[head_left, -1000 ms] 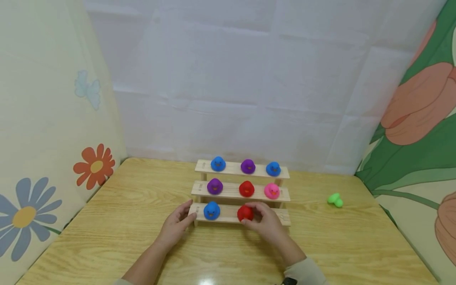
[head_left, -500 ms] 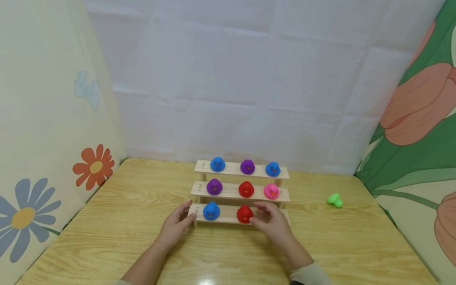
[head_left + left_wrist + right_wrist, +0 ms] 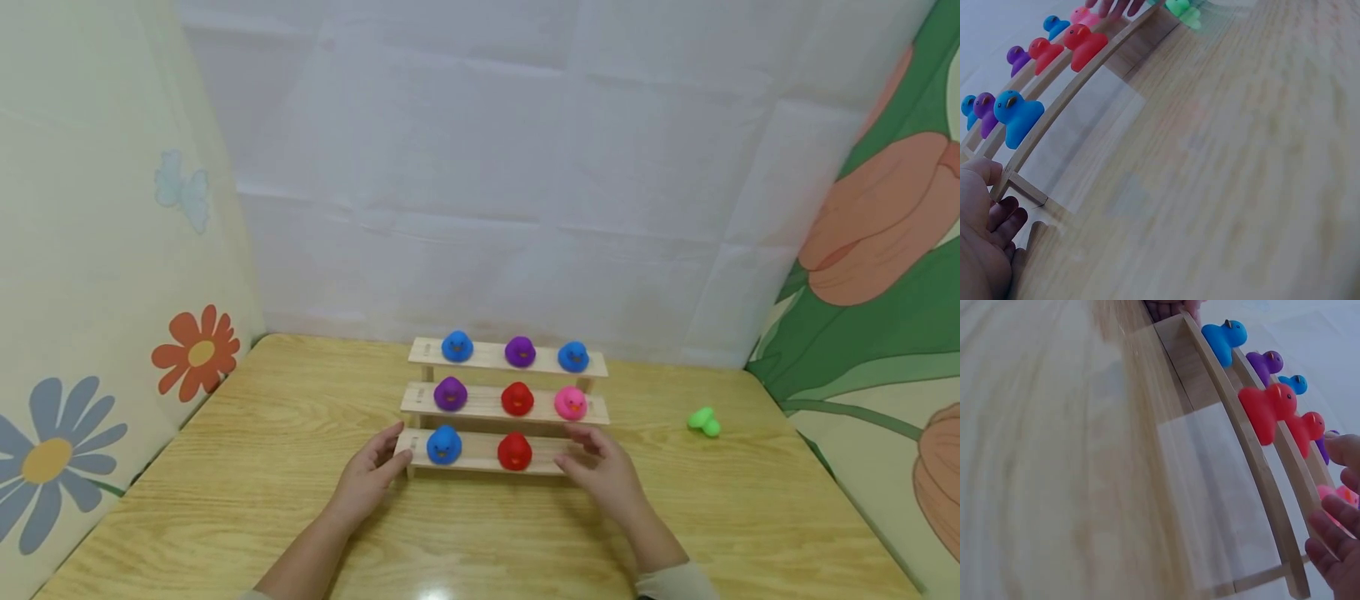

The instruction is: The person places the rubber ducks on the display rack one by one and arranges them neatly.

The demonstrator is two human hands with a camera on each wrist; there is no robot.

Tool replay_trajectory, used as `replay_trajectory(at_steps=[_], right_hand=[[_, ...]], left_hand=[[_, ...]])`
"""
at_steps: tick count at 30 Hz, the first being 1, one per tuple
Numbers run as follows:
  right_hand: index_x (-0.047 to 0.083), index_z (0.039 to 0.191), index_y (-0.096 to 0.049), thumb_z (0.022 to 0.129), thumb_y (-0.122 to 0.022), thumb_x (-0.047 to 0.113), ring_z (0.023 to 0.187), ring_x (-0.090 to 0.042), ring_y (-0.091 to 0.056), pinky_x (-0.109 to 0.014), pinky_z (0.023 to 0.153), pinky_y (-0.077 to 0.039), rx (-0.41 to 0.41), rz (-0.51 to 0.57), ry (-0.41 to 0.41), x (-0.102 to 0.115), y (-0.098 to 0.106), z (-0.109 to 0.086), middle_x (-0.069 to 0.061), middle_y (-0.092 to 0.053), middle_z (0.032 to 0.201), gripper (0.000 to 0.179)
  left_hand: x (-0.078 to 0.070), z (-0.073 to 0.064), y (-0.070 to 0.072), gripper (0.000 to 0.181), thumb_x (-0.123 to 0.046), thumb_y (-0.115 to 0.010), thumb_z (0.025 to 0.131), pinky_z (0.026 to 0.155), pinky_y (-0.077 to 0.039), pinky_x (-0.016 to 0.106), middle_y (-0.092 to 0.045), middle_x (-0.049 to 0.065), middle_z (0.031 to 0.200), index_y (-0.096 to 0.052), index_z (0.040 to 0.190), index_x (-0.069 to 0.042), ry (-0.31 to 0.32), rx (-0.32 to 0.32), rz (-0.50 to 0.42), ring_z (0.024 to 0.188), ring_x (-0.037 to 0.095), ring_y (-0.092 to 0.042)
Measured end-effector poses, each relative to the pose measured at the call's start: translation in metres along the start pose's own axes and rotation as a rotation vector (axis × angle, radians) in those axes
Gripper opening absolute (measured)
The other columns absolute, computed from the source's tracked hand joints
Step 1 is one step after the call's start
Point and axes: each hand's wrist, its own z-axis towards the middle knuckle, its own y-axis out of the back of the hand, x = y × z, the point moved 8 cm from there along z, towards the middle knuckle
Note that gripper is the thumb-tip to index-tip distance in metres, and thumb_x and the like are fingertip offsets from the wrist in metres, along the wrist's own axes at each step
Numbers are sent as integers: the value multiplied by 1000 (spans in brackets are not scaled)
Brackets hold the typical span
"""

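Observation:
A three-step wooden stand (image 3: 478, 452) holds small rubber ducks. My left hand (image 3: 367, 473) grips the left end of its lowest step, thumb against the wood in the left wrist view. Over the right end of that same step hovers my right hand (image 3: 606, 472), fingers spread and holding nothing. Nearest to it on this step is a red duck (image 3: 514, 451); a blue duck (image 3: 444, 446) sits farther left. The middle step carries a purple duck (image 3: 450, 394), another red duck (image 3: 517, 399) and a pink duck (image 3: 571, 403).
On the top step stand a blue duck (image 3: 457, 346), a purple duck (image 3: 520, 352) and a second blue duck (image 3: 573, 357). A bright green duck (image 3: 704, 422) lies on its side on the wooden table (image 3: 225, 500), right of the stand. A white cloth hangs behind.
My right hand has let go of the front red duck and moved right along the lowest step. That duck stays in place, and my left hand keeps its hold.

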Motion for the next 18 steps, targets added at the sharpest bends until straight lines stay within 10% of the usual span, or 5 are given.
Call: replay_trajectory(at_steps=[18], right_hand=[[3,127,-60,87,-75,18,114,-21,-57,-27,97,-45,-118,-87,-64,-28,59,2,-15,-63,129,45]], left_hand=[[-1,-1,-1,56,-23,-57,100,101,-43,36,-58,19,133,-38,149,-3,1,9,2,124,30,-53]])
